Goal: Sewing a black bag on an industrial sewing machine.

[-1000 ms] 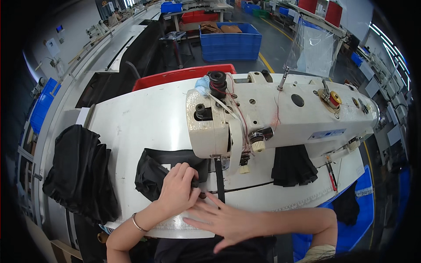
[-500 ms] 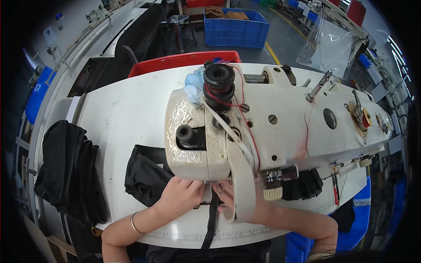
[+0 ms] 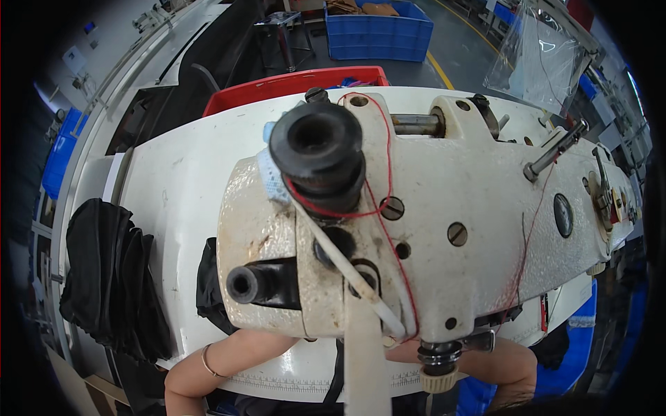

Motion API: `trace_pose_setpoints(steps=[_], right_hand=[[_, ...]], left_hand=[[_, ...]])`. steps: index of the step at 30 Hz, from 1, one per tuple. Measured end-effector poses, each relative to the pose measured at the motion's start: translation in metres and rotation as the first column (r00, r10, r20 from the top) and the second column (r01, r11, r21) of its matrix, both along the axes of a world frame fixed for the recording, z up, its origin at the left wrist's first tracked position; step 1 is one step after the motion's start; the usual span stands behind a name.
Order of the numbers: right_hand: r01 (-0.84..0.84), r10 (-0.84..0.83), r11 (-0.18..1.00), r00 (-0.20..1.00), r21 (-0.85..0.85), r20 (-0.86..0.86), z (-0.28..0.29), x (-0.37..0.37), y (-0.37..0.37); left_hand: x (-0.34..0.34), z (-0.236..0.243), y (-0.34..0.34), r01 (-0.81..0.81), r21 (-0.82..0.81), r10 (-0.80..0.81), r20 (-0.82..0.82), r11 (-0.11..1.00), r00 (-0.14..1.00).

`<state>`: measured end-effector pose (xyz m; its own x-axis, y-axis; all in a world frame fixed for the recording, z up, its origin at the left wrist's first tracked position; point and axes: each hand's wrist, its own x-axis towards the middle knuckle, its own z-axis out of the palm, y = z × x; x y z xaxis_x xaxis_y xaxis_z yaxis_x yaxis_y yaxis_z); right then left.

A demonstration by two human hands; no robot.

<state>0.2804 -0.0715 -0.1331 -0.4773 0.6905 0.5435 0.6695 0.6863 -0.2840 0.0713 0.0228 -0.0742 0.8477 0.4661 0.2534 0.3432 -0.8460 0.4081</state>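
Note:
The white head of a sewing machine [image 3: 485, 180] fills the middle of the view and hides both of my hands. My left forearm [image 3: 243, 357], with a bangle at the wrist side, runs in under the machine head from the left. From the right, my right forearm [image 3: 496, 367] reaches in behind the tension knob [image 3: 438, 367]. A narrow black strip [image 3: 337, 378] hangs over the table's near edge between my arms. Black fabric [image 3: 210, 288] lies left of the machine head, partly covered by it. What my fingers hold is hidden.
A stack of black fabric pieces [image 3: 111, 277] lies at the table's left. Red thread [image 3: 390, 152] runs over the machine. Beyond the table stand a red bin [image 3: 277, 87] and a blue crate [image 3: 378, 35]. Blue material [image 3: 583, 333] hangs at the right edge.
My head has moved closer, so the machine looks larger and now covers my hands. Before, both hands were visible at the needle area beside the black strip.

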Motion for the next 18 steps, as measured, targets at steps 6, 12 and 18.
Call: trace_pose_setpoints(steps=[6, 12, 18], right_hand=[[0.032, -0.036, 0.989, 0.999, 0.145, 0.031, -0.015, -0.007, 0.001], [0.050, -0.057, 0.973, 0.998, 0.225, 0.024, -0.021, -0.013, 0.005], [0.054, -0.062, 0.975, 0.998, 0.218, 0.027, -0.020, -0.012, 0.003]], left_hand=[[-0.003, 0.028, -0.004, -0.145, -0.573, 0.052, -0.176, 0.806, 0.983], [0.002, 0.020, -0.007, -0.151, -0.595, 0.217, 0.040, 0.790, 0.975], [-0.004, 0.014, -0.009, -0.134, -0.588, 0.167, 0.001, 0.798, 0.986]])
